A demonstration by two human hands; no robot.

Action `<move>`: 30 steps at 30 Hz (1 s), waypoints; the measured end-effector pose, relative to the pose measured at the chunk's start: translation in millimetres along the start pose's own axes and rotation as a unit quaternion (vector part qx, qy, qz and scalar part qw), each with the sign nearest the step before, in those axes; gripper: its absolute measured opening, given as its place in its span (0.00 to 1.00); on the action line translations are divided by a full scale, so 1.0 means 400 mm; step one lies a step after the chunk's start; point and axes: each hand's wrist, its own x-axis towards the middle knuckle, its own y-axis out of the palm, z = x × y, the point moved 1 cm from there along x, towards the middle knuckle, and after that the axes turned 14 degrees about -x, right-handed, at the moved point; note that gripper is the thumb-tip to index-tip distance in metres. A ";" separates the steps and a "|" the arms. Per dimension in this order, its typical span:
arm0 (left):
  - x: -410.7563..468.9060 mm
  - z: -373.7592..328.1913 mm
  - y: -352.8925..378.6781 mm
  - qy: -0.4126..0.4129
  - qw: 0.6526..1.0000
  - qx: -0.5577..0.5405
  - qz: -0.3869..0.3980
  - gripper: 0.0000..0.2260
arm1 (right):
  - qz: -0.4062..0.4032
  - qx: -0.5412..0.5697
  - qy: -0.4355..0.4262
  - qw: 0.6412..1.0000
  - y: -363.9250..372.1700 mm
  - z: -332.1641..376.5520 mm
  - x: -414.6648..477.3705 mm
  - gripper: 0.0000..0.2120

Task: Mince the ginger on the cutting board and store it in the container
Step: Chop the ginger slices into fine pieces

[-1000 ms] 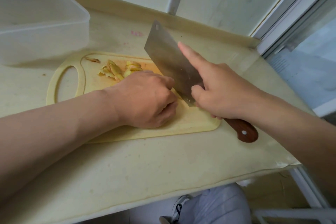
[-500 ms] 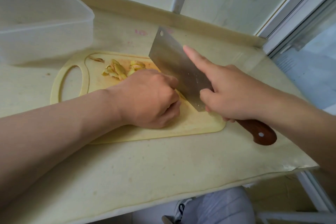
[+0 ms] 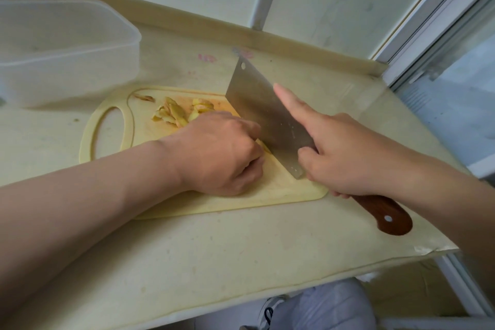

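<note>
A pale yellow cutting board lies on the counter. Yellow ginger slices sit piled at its far side. My left hand is curled knuckles-up on the board, holding down ginger that it mostly hides. My right hand grips a steel cleaver by its wooden handle, index finger stretched along the blade. The blade's edge is down on the board, flat side against my left knuckles. A translucent plastic container stands at the far left, beyond the board.
The cream counter ends at a front edge near the bottom. A low ledge and wall run along the back. A window frame rises at the right. A shoe and grey trouser leg show below the counter.
The cleaver has come down from a raised tilt until its edge meets the board beside my left knuckles. My left hand has stayed in place on the ginger.
</note>
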 end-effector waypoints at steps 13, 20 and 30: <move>0.014 -0.028 -0.041 -0.030 0.984 0.061 -0.163 0.15 | -0.088 0.183 0.038 0.978 -0.009 -0.033 0.038 0.45; 0.015 -0.019 -0.046 -0.121 0.979 0.092 -0.136 0.09 | -0.010 0.238 0.027 0.971 0.054 -0.033 0.040 0.45; 0.016 -0.008 -0.042 -0.154 0.975 0.103 -0.120 0.10 | -0.002 0.218 0.041 0.975 0.015 -0.132 0.116 0.45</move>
